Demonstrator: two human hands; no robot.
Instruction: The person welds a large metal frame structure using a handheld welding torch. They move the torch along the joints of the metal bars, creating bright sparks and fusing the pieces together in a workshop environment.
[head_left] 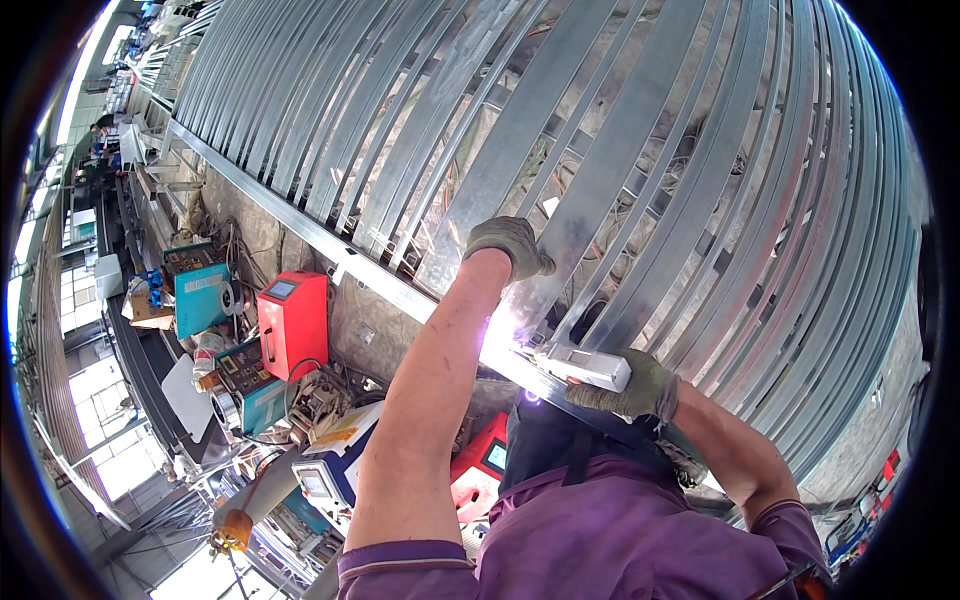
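Note:
My left hand (508, 246), in a grey-green work glove, lies over the steel slats with its fingers curled down around the edge of a wide steel slat (600, 190). Below it a white-violet welding glare (503, 343) burns at the slat ends, on the long steel rail (385, 282). Close to the glare, my right hand (630, 388), gloved too, is closed around a pale, boxy welding gun (592, 366). The gun's tip points left into the light. The glare hides the joint, and the undersides of my left fingers are out of sight.
Many parallel slats form a large panel ahead. At left stand a red machine with a small screen (293, 322), teal machines (200, 290) and tangled cables. Another red machine (484, 468) and a blue-white box (335, 470) sit close to my body.

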